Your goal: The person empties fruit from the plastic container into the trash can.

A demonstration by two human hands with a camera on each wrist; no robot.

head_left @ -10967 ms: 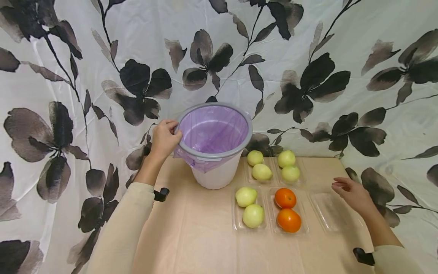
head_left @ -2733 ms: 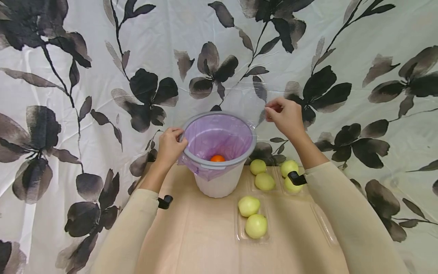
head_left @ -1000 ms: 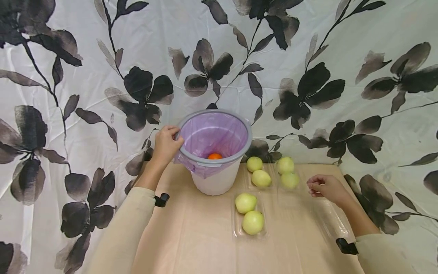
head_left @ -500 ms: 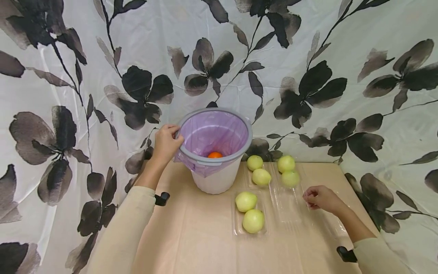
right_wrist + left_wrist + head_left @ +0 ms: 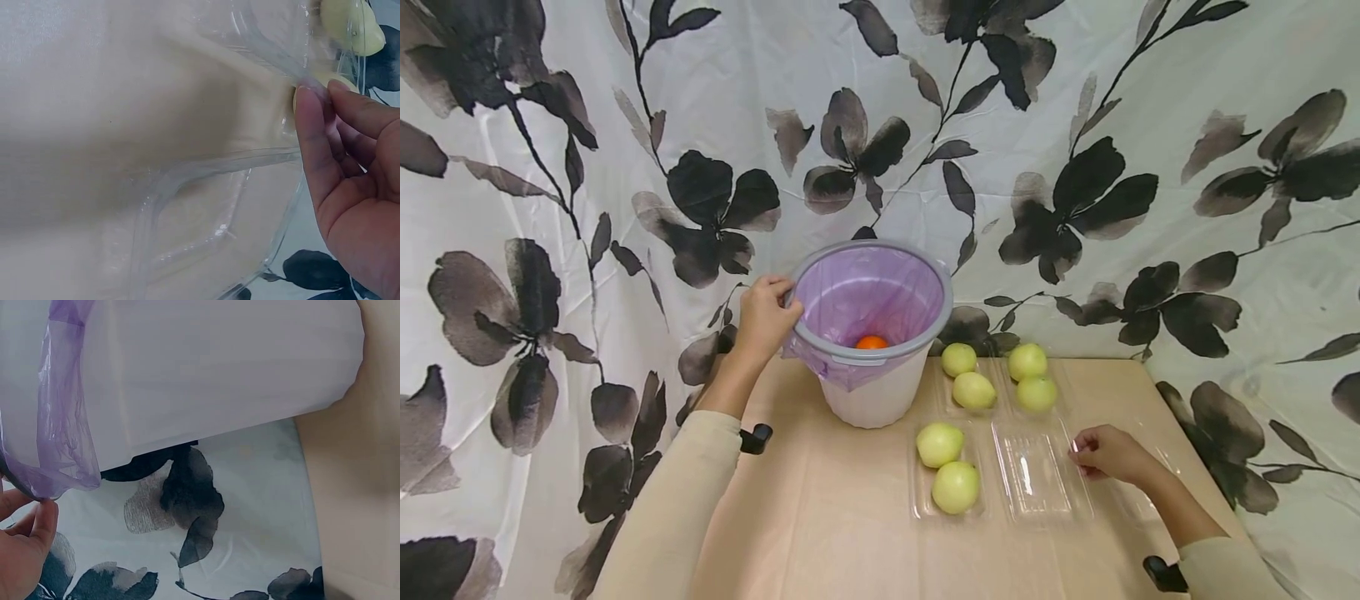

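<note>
A white bucket point(image 5: 871, 402) with a grey rim and a purple plastic bag point(image 5: 835, 292) lining it stands at the back of the table. My left hand point(image 5: 765, 315) grips the rim's left side, thumb and fingers pinching it together with the bag in the left wrist view. One orange-red round fruit point(image 5: 872, 342) shows inside at the bottom. On the right, my right hand point(image 5: 1108, 454) pinches the right edge of a clear plastic tray point(image 5: 1037, 492) with nothing in it. Right wrist view: thumb and fingertips point(image 5: 306, 94) meet on the tray's edge.
Three clear trays hold pairs of pale yellow-green fruits: front pair point(image 5: 955, 487), back middle pair point(image 5: 974, 390), back right pair point(image 5: 1037, 394). Another clear tray point(image 5: 1142, 504) lies partly hidden beneath my right forearm. A floral curtain point(image 5: 1075, 100) hangs behind the table point(image 5: 835, 533).
Two orange-red fruits have left their front tray; one shows in the bucket. My right hand has brought the tilted tray from above the bucket down beside the front pair. My left hand stays on the rim.
</note>
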